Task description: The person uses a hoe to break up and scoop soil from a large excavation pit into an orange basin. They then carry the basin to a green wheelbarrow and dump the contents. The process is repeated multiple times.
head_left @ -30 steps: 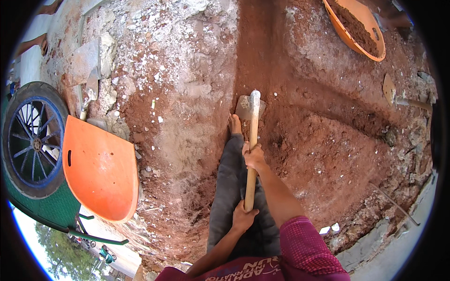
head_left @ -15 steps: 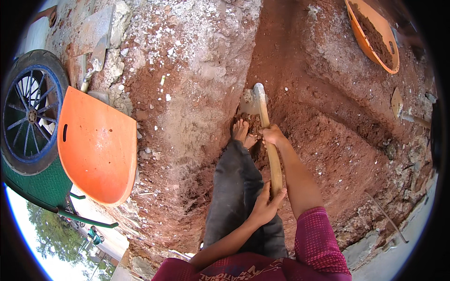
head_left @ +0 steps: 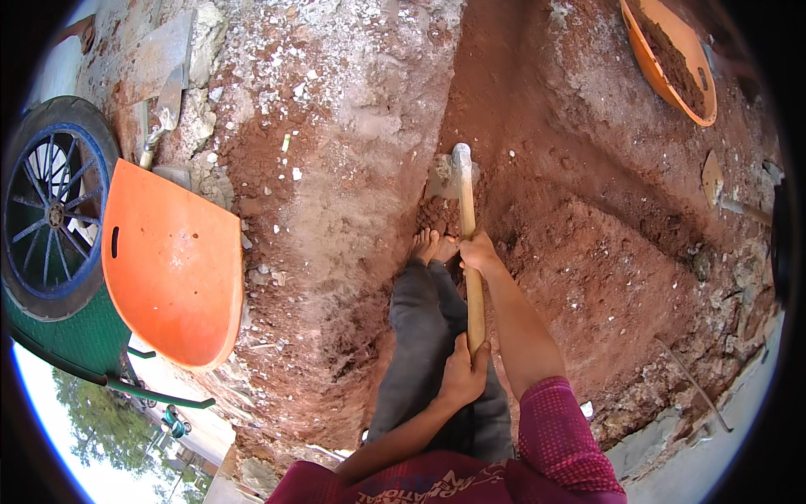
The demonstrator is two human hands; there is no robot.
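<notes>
A hoe with a pale wooden handle (head_left: 474, 307) runs away from me, its metal blade (head_left: 443, 178) down on the red soil just beyond my bare feet. Round the middle of the handle my right hand (head_left: 477, 251) is closed. My left hand (head_left: 463, 375) grips it lower down, near the butt end, thumb along the wood. Loose clods of soil (head_left: 439, 215) lie between the blade and my toes. The blade's lower edge is partly hidden by the soil.
An orange scoop-shaped pan (head_left: 172, 265) lies at left by a spoked wheel (head_left: 55, 214) of a green cart. Another orange pan (head_left: 674, 71) holding soil stands far right. A trowel (head_left: 168, 105) rests far left; another hoe (head_left: 714, 181) lies at right. Trench sides rise around me.
The hoe handle has swung slightly left, and both hands have moved left with it. My left hand's fingers wrap the handle more closely. More loose soil shows in front of my feet.
</notes>
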